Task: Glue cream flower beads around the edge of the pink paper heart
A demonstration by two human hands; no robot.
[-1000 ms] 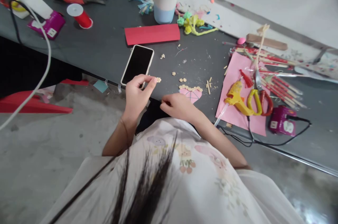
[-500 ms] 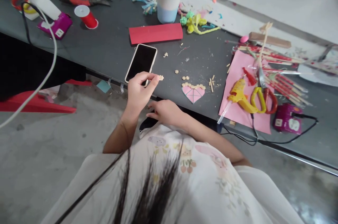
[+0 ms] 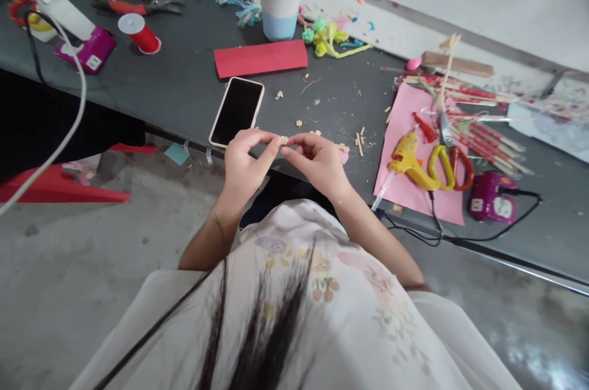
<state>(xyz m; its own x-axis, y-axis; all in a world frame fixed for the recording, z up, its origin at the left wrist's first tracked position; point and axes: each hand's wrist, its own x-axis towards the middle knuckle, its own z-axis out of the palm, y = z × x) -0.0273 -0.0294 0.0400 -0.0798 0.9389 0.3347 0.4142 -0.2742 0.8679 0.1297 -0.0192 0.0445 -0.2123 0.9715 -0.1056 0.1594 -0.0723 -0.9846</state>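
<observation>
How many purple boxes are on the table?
2. The left purple box is near the red spool; the right purple box is just right of the pink paper. More could be hidden, but only these show.

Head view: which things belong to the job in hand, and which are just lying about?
Likely in the job: beige flower piece between left hand and right hand, loose beige pieces, partly hidden pink piece.

Apparently lying about: phone, red spool, red card, pliers.

Dark grey table (image 3: pixel 179 86); grey floor (image 3: pixel 115 261), perhaps concrete.
</observation>
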